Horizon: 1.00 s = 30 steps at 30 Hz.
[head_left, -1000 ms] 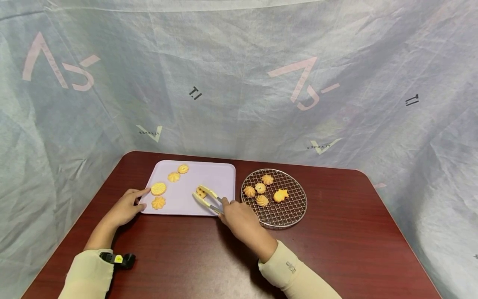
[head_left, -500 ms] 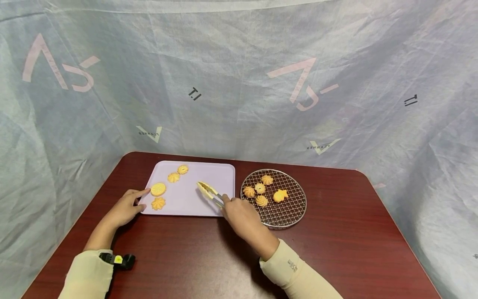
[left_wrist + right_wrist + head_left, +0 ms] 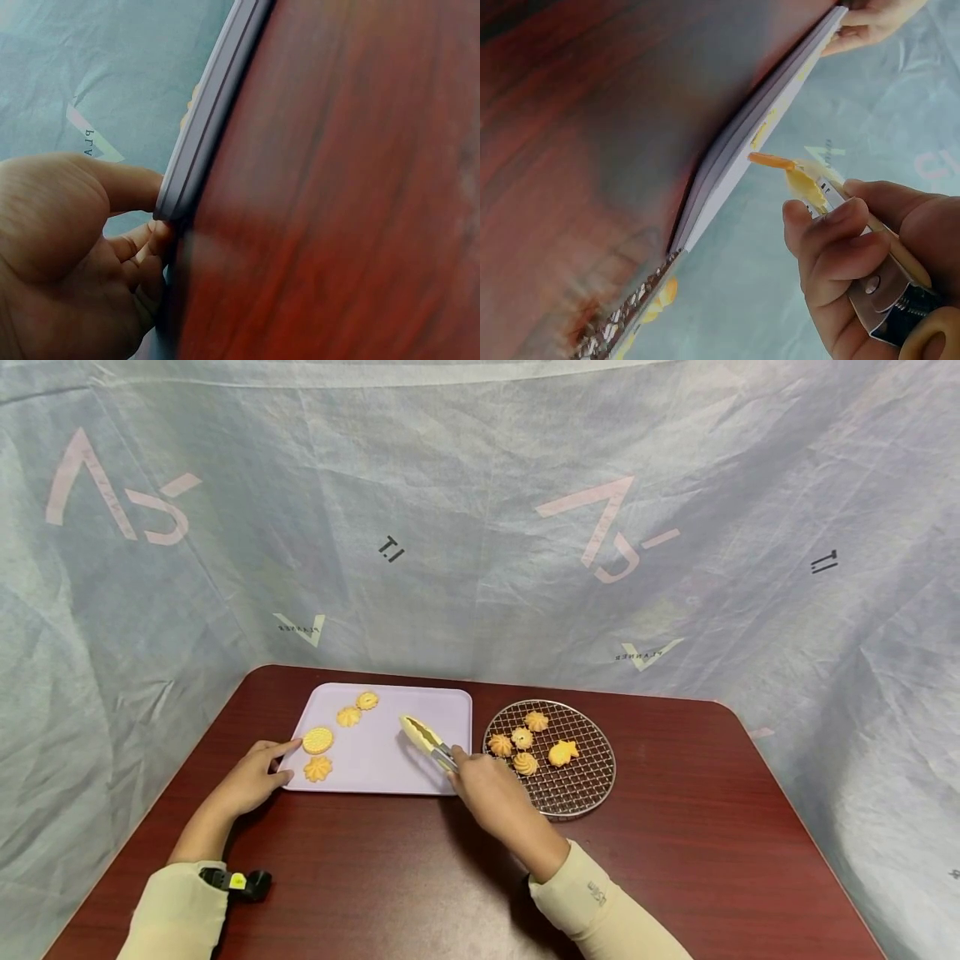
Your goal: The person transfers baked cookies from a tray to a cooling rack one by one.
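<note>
My left hand [image 3: 251, 777] holds the near left corner of a pale lilac tray [image 3: 420, 700]; thumb and fingers meet its edge in the left wrist view. My right hand [image 3: 491, 793] grips metal tongs with yellowish tips [image 3: 422, 735] above the tray's right part. In the right wrist view an orange-brown cookie [image 3: 771, 160] is clamped in the tong tips; from the head it is hidden. Along the tray's left side lie a round cookie [image 3: 318, 741], a flower-shaped cookie [image 3: 318, 768] and two more near the back, a ridged one [image 3: 348, 717] and a ring-like one [image 3: 367, 701].
Right of the tray stands a round wire rack [image 3: 581, 785]. It bears a fish-shaped cookie [image 3: 563, 752] and several piped cookies, among them a swirled one [image 3: 526, 764]. A dark red table [image 3: 675, 827] lies beneath, with a grey cloth [image 3: 480, 527] hanging behind.
The tongs have closed on the chocolate-chip-dotted cookie and lifted it off the tray. My right hand has shifted slightly right. My left hand has stayed at the tray's corner.
</note>
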{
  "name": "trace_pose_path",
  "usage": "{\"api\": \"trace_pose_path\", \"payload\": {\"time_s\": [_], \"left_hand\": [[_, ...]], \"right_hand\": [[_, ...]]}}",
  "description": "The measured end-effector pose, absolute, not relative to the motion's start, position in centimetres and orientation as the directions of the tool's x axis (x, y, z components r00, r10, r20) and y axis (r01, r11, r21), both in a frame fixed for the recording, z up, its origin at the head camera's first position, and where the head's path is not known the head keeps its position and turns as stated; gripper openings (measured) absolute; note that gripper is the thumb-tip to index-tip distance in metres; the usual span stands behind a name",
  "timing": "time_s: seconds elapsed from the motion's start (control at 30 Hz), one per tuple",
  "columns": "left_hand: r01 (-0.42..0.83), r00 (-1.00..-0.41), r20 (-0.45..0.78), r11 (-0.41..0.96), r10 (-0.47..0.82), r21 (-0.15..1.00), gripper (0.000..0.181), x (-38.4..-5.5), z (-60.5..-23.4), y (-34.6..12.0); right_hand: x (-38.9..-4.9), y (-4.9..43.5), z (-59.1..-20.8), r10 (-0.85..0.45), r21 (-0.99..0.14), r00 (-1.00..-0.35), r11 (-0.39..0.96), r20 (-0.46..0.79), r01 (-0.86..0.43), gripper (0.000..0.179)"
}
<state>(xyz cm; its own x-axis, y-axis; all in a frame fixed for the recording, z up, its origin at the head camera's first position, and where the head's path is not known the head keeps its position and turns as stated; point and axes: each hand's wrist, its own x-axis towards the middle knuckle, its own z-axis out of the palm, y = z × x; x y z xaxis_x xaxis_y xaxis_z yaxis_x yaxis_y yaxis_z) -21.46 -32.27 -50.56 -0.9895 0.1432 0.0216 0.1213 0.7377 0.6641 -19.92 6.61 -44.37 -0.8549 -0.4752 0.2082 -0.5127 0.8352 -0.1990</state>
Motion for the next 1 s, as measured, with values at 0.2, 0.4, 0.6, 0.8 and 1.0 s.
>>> {"api": "trace_pose_path", "payload": {"time_s": [0.2, 0.4, 0.6, 0.8, 1.0], "left_hand": [[0.118, -0.990, 0.019, 0.737, 0.141, 0.666, 0.055, -21.6, -50.7, -32.4], [0.119, -0.991, 0.029, 0.735, 0.134, 0.667, 0.054, -21.5, -50.7, -32.3], [0.120, -0.990, 0.028, 0.738, 0.136, 0.664, 0.055, -21.6, -50.8, -32.3], [0.121, -0.990, 0.023, 0.737, 0.141, 0.665, 0.055, -21.6, -50.7, -32.3], [0.114, -0.990, 0.017, 0.737, 0.138, 0.666, 0.055, -21.5, -50.6, -32.3]], "right_hand": [[-19.8, 7.6, -44.1, -0.474, -0.231, -0.851, 0.822, 0.228, -0.520, 0.041], [-19.5, 8.6, -43.8, -0.486, -0.245, -0.833, 0.801, 0.265, -0.546, 0.037], [-19.2, 9.6, -43.7, -0.490, -0.228, -0.817, 0.795, 0.303, -0.562, 0.031], [-18.8, 10.7, -43.4, -0.469, -0.264, -0.832, 0.797, 0.297, -0.543, 0.020], [-18.2, 11.8, -43.1, -0.453, -0.264, -0.833, 0.801, 0.319, -0.537, 0.021]]}}
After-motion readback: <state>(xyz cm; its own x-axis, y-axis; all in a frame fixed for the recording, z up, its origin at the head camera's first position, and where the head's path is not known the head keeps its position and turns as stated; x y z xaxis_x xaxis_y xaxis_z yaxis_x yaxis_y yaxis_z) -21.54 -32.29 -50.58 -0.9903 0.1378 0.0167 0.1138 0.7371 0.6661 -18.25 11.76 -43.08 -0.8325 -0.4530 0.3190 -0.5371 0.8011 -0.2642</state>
